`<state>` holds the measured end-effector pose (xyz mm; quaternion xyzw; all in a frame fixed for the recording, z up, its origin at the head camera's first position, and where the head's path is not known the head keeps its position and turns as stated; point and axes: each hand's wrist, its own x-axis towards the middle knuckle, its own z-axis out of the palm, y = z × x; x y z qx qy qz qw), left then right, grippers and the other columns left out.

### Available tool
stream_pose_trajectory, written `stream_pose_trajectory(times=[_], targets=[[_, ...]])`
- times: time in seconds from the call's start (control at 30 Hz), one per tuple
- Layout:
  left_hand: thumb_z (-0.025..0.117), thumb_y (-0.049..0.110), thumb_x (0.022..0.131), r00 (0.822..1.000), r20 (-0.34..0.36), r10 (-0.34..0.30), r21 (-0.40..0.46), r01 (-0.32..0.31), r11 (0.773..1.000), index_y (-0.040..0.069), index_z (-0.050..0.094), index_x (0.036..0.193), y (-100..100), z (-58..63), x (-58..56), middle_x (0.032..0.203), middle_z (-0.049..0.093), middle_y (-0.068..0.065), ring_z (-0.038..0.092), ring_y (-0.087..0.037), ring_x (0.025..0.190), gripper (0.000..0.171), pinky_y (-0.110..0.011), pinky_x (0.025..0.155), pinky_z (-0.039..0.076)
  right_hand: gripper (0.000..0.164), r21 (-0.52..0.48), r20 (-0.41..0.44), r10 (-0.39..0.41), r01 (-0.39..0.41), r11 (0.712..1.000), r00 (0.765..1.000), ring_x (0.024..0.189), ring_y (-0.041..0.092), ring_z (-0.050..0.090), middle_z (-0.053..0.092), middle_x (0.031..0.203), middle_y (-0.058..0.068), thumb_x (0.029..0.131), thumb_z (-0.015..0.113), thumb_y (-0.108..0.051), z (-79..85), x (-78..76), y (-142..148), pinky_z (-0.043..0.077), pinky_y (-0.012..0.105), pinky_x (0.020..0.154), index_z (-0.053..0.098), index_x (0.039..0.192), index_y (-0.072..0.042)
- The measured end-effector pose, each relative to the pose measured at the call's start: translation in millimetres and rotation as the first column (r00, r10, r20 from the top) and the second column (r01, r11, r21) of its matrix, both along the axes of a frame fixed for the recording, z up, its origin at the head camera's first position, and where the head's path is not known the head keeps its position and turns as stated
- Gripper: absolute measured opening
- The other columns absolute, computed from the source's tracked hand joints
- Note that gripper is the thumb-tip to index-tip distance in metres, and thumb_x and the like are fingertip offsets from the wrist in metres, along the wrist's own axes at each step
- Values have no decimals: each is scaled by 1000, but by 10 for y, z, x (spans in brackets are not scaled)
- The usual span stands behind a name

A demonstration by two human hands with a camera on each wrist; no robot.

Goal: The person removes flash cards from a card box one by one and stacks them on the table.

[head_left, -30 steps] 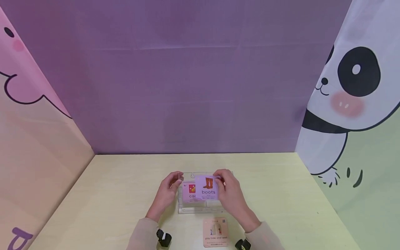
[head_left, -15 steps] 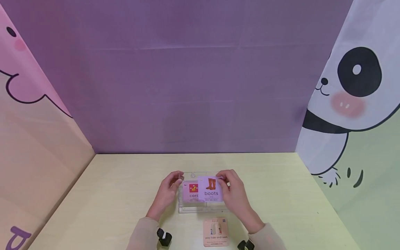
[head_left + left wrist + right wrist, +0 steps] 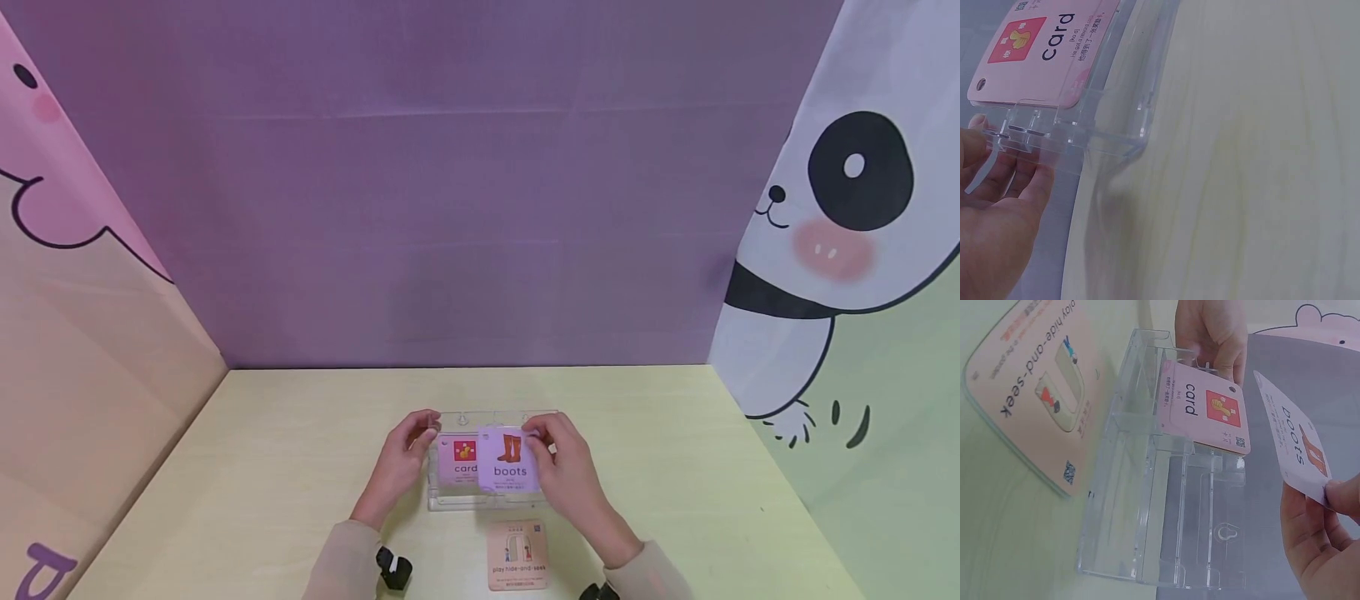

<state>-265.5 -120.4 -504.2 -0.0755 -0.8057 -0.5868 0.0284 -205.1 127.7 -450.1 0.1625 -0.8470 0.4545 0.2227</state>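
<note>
A clear plastic holder (image 3: 1129, 506) with compartments stands on the table. My left hand (image 3: 401, 462) grips its left end, thumb on one side and fingers on the other in the left wrist view. Inside the holder's left part sits a pink "card" flashcard (image 3: 1054, 50), apparently on top of others. My right hand (image 3: 566, 462) pinches a purple "boots" flashcard (image 3: 509, 461) by its upper right corner, between thumb and fingers. That card is held up in front of the holder, apart from it in the right wrist view, and overlaps the pink card's right edge in the head view.
A peach "play hide-and-seek" card pile (image 3: 517, 555) lies on the pale wooden table (image 3: 300, 433), nearer to me than the holder. A purple cloth wall (image 3: 465, 208) rises behind the table, with printed panels on both sides.
My right hand has carried the boots card slightly to the right and down, so more of the pink card shows. The left hand has stayed on the holder.
</note>
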Motion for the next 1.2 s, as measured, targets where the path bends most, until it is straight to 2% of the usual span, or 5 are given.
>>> stream_pose_trajectory(times=[0.4, 0.7, 0.93, 1.2], targets=[[57, 7, 104, 1000, -4, 1, 8, -1, 1000, 8, 57, 137, -15, -5, -21, 134, 62, -14, 54, -33, 131, 33, -52, 116, 38, 18, -40, 121, 37, -32, 999, 992, 85, 19, 54, 58, 96, 10, 96, 62, 9, 14, 94, 33, 53, 21, 61, 62, 107, -5], [57, 6, 103, 1000, -7, 0, 7, 0, 1000, 7, 57, 137, -11, -32, -19, 133, 62, -14, 56, -33, 128, 33, -52, 115, 39, 21, -51, 119, 24, -18, 999, 993, 84, 17, 54, 57, 94, 1, 93, 64, 12, -24, 137, 67, 53, 21, 59, 63, 104, -5], [57, 6, 103, 1000, 2, 3, 5, -3, 1000, 8, 57, 137, -10, -23, -11, 132, 63, -12, 55, -33, 129, 34, -52, 115, 39, 17, -40, 148, 30, -24, 999, 988, 84, 16, 53, 57, 93, 7, 94, 64, 9, -58, 167, 105, 50, 20, 59, 63, 103, -6], [57, 6, 103, 1000, 5, -4, 13, 4, 1000, 6, 56, 137, -15, -14, -14, 133, 62, -14, 54, -33, 130, 34, -53, 116, 38, 21, -23, 173, 16, -12, 1000, 985, 81, 14, 53, 55, 89, -2, 92, 66, 11, -90, 210, 101, 48, 20, 60, 62, 101, -8]])
